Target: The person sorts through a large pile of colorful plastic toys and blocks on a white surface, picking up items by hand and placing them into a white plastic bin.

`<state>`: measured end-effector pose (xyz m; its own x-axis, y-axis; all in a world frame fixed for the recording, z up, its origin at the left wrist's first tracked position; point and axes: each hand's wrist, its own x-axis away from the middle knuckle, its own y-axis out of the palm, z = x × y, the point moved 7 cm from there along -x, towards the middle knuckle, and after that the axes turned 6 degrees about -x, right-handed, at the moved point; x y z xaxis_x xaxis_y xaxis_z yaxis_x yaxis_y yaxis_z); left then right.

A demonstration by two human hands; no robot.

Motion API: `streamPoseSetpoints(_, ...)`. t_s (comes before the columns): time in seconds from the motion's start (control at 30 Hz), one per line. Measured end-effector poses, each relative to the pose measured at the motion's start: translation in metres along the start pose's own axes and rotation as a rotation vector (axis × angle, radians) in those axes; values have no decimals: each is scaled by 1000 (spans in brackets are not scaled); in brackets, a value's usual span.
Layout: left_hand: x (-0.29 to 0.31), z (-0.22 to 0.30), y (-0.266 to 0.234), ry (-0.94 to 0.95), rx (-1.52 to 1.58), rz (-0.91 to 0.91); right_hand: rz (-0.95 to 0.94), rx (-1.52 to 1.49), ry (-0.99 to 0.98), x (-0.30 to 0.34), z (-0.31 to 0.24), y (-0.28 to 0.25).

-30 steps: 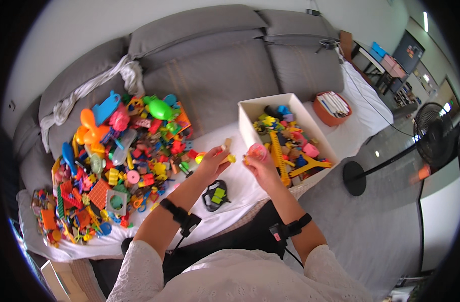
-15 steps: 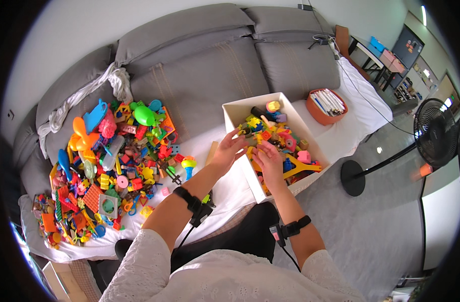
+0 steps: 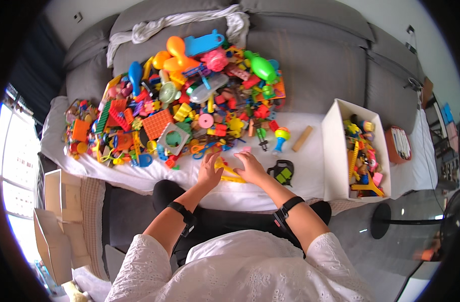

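Note:
At the near edge of a heap of mixed toys (image 3: 206,121), my left hand (image 3: 208,171) hovers beside a yellow plastic toy (image 3: 229,173), fingers stretched forward and apart. My right hand (image 3: 251,168) is on the toy's other side, its fingers also extended and holding nothing that I can see. The yellow toy lies on the white sheet, partly hidden by my hands, so whether they touch it I cannot tell. Just beyond are a small pink block (image 3: 246,149) and orange-and-blue scissors-like toys (image 3: 203,149). A black and green toy (image 3: 281,172) lies to the right of my right hand.
To the right stands a white box (image 3: 335,156) with several toys inside. Beside it is an orange-brown pot (image 3: 399,151) of white sticks. A wooden block (image 3: 303,138) and a blue-yellow rattle (image 3: 280,138) lie on the sheet. The grey sofa back (image 3: 310,60) rises behind.
Both hands have left the white box and come over to the front of the toy heap. The view has swung left, so the box now appears at the right.

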<state>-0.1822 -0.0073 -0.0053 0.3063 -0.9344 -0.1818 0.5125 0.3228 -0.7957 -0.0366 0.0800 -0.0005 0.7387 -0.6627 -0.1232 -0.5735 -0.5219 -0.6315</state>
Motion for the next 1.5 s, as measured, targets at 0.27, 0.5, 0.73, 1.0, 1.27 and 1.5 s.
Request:
streamPoseSetpoints(0.27, 17, -43, -14, 73, -35, -222, -208, 429, 43, -19, -4, 59)
streamPoseSetpoints(0.5, -3, -36, 12, 25, 32, -251, 34, 447, 16, -16, 12, -21)
streamPoseSetpoints(0.73, -21, -6, 47, 68, -70, -378, 39, 487, -128, -16, -23, -3)
streamPoseSetpoints(1.0, -25, -42, 30, 98, 130, -162, -39, 360, -83, -72, -26, 31)
streamPoseSetpoints(1.27, -33, -37, 1, 252, -249, -117, -27, 528, -189, -47, -5, 29)
streamPoseSetpoints(1.5, -43, -45, 15, 156, -400, -138, 26, 454, -10, -69, -21, 37)
